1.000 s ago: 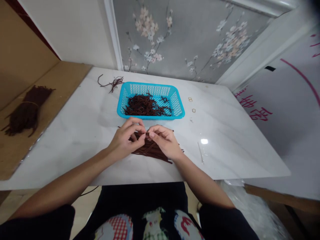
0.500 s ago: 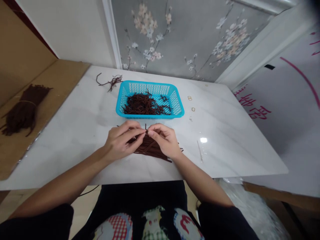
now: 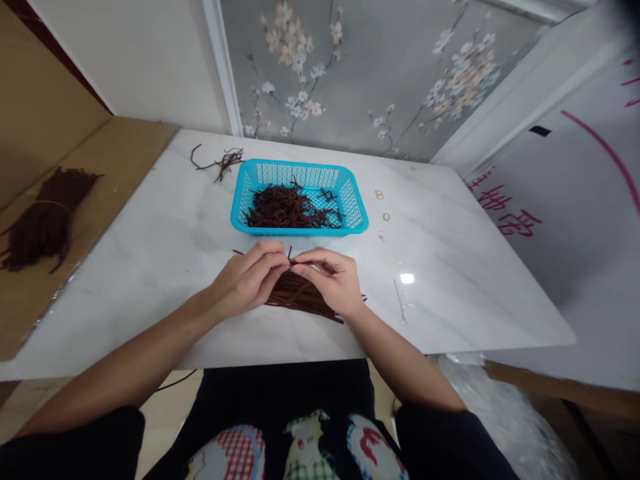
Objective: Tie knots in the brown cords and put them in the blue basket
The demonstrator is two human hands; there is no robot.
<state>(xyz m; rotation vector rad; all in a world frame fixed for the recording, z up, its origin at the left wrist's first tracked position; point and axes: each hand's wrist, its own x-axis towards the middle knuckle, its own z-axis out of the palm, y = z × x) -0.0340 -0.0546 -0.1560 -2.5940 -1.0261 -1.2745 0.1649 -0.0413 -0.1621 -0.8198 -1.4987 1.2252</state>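
Observation:
My left hand [image 3: 253,277] and my right hand [image 3: 330,277] meet fingertip to fingertip in front of the basket. Between them they pinch a thin dark brown strip [image 3: 290,253], whose short end sticks up between the fingers; the rest of it is mostly hidden. Under both hands a pile of long brown strips [image 3: 303,297] lies on the table, partly covered by the fingers. Just beyond stands a blue plastic basket [image 3: 300,232] holding a tangle of short, twisted brown pieces [image 3: 280,208].
On the white table [image 3: 440,267] several rubber bands [image 3: 379,195] and a thin pale stick [image 3: 400,301] lie to the right. Loose brown strips [image 3: 227,163] rest left of the basket. A banded brown bundle [image 3: 45,217] lies on cardboard [image 3: 115,153] at the left.
My fingertips have drawn closer around the strip, and the left fingers have curled in more. The pile and basket stay where they were.

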